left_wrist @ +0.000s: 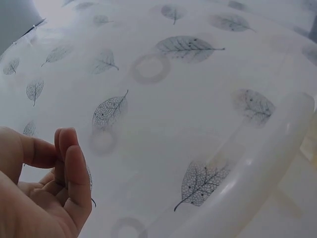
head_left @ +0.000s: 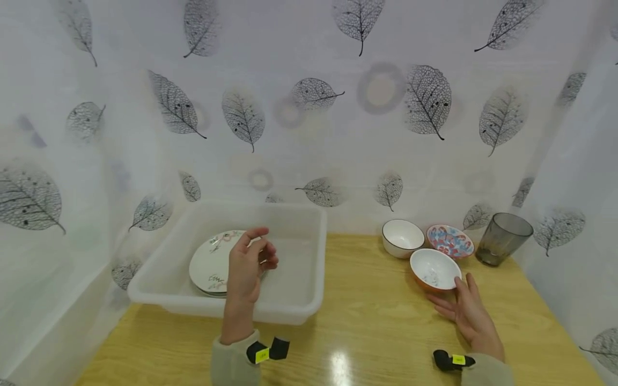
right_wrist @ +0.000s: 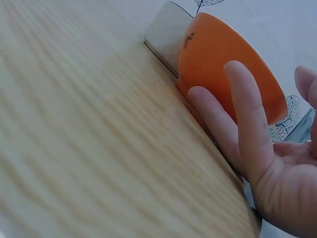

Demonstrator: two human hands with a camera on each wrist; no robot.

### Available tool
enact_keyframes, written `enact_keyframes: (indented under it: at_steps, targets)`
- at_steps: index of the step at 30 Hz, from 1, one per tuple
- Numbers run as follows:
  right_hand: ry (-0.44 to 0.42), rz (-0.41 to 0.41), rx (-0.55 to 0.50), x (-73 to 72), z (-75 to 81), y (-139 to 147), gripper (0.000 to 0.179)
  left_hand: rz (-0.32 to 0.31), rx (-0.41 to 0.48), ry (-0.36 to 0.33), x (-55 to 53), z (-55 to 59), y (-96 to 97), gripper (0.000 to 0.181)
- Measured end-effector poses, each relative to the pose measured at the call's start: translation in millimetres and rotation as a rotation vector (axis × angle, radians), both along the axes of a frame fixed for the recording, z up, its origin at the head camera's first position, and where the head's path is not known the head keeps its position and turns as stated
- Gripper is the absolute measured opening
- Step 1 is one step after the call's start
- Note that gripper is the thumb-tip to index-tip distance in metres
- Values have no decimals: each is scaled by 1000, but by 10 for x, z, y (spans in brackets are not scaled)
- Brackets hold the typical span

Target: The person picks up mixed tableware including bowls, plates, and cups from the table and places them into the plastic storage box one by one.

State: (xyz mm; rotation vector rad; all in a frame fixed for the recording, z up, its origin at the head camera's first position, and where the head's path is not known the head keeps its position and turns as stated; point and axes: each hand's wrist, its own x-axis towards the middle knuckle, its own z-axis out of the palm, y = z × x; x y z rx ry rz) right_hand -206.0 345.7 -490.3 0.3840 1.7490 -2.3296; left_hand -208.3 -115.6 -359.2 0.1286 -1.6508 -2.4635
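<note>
One orange-sided bowl (head_left: 434,271): It is facing mouth up at the right of the wood-grain table (head_left: 367,316), showing a white inside with a blue floral print; whether its foot is resting fully on the wood cannot be told.
Right hand (head_left: 465,311): Spread, nearly straight fingers are lying at the bowl's near right side, low on the orange wall; how firmly they are touching cannot be told.
Left hand (head_left: 243,268): It is hovering above the white plastic tub (head_left: 316,262), loosely curled, with a narrow thumb gap and nothing visible in it.
Tub contents: Stacked white floral plates (head_left: 207,265) are lying flat on the left.
Crockery behind the bowl: A dark-rimmed white bowl (head_left: 403,236) and a red-and-blue patterned dish (head_left: 450,241) are standing close by; a smoky grey glass (head_left: 502,241) is standing farther right.
Careful handling: Fingers supporting underneath and a thumb steadying the rim would be keeping the bowl level, its edge clear of its neighbours.
Labels and writing: Both wrist straps are carrying yellow tags (head_left: 262,355), their print too small to read; a dark mark (right_wrist: 188,39) on the orange wall is showing no legible word.
</note>
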Motion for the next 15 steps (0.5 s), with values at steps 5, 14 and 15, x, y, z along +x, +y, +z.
enact_keyframes:
  at_steps: [5,14,15]
  targets:
    - [50,47,-60,11,-23,-6,77,4,-20,-18,13,-6,-18,18]
    - [36,35,-344,0,-47,-41,71,3,-28,-29,22,7,-40,17]
    - [34,29,-368,-1,-50,-40,71,2,-31,-29,22,7,-42,18]
